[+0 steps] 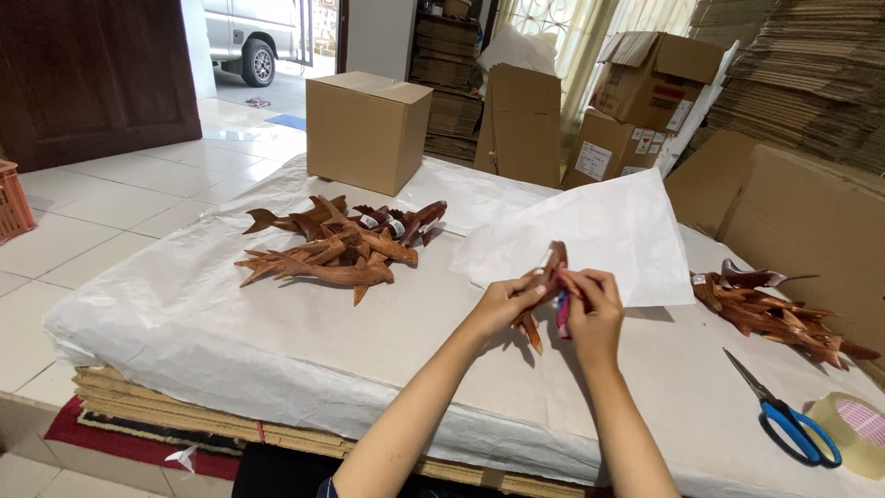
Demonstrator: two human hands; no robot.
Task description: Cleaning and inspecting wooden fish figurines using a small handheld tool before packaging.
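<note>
Head view of a low table (277, 369) covered with white paper sheeting and resting on a stack of flattened cardboard. A small wooden carving (546, 281), shaped like a shark, is held upright above the middle of the near half of the table, between both hands. The left hand (505, 304) is closed around the carving's lower left side, its fingers (530, 288) clenched on the wood. The right hand (593, 309) is closed on the carving's right side, and a small pink and blue object (562, 314), too small to be identified, is pinched in its fingers together with the carving.

A loose sheet of white wrapping paper (590, 235) is seen just behind the hands, its near corner lifted. A pile of similar wooden carvings (336, 244) is laid toward the far left part of the table, well apart from the hands. A second pile of carvings (774, 314) is laid by the right edge. Blue-handled scissors (784, 415) and a roll of clear packing tape (853, 429) are placed at the near right corner, just beside each other.

A closed cardboard box (367, 129) is stood at the far edge of the table. Further boxes and stacks of flattened cardboard (802, 74) are seen beyond it and along the right side.
</note>
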